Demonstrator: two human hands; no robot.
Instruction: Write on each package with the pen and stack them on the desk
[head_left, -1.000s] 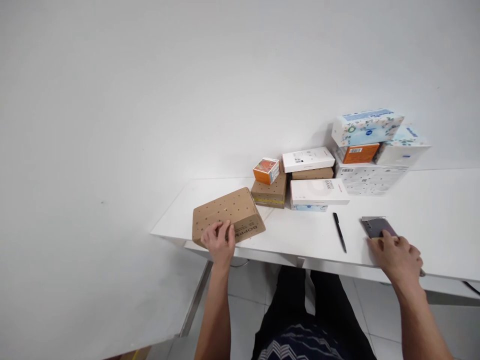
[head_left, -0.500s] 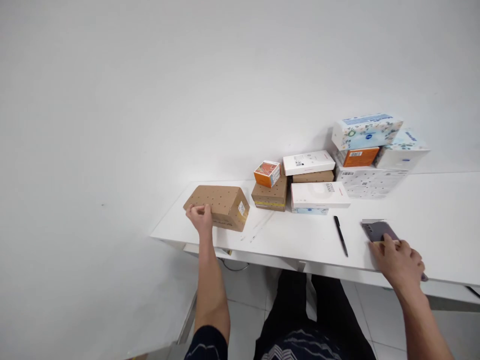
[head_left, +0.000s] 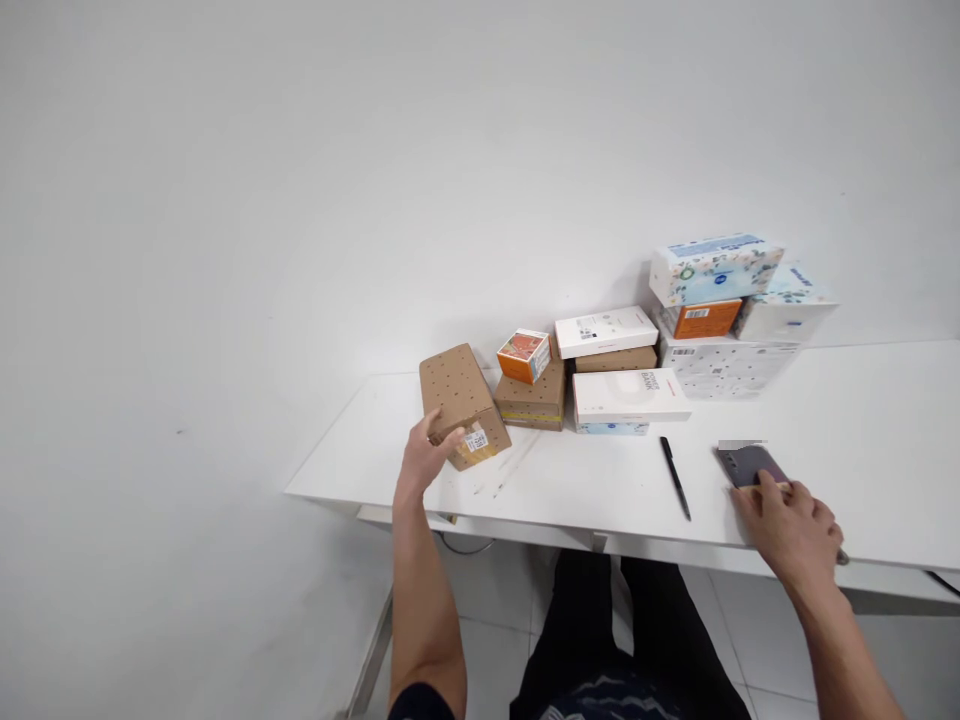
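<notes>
My left hand [head_left: 422, 458] grips the near corner of a brown cardboard box [head_left: 459, 398] dotted with small holes. The box stands angled on the white table [head_left: 570, 480], its labelled end towards me, close beside a stack of small boxes [head_left: 534, 390]. My right hand [head_left: 787, 518] lies curled on the table's near edge, fingertips at the near end of a dark phone [head_left: 748, 464]. A thin object shows under that hand, with a tan end by the fingers and a dark tip behind the wrist; I cannot make out what it is.
A black pen [head_left: 674, 476] lies between my hands. Flat white boxes [head_left: 628, 394] and stacked tissue boxes [head_left: 716, 268] stand along the white wall. My dark trousers and a tiled floor show below the table edge.
My left hand has turned the cardboard box and shifted it right, up against the stack of small boxes. My right hand has stayed by the phone.
</notes>
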